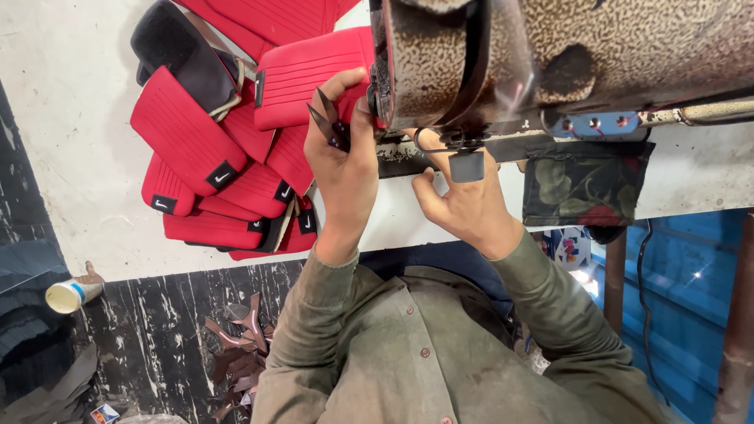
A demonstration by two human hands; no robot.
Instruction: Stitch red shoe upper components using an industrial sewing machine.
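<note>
the left hand (pixel 343 161) is clamped on small thread snips (pixel 328 119) against a red padded piece (pixel 302 74), while the right hand (pixel 463 206) beside it pinches under the sewing machine (pixel 550 55).

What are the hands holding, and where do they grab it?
The left hand holds small snips by the handle end, and pinches the red padded piece at its edge. The right hand holds nothing visible.

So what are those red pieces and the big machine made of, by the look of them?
The red pieces look like padded fabric or faux leather: matte, with stitched ribs. The sewing machine looks like painted metal: a speckled, worn, slightly glossy coat. The left hand holds small metal snips.
</note>
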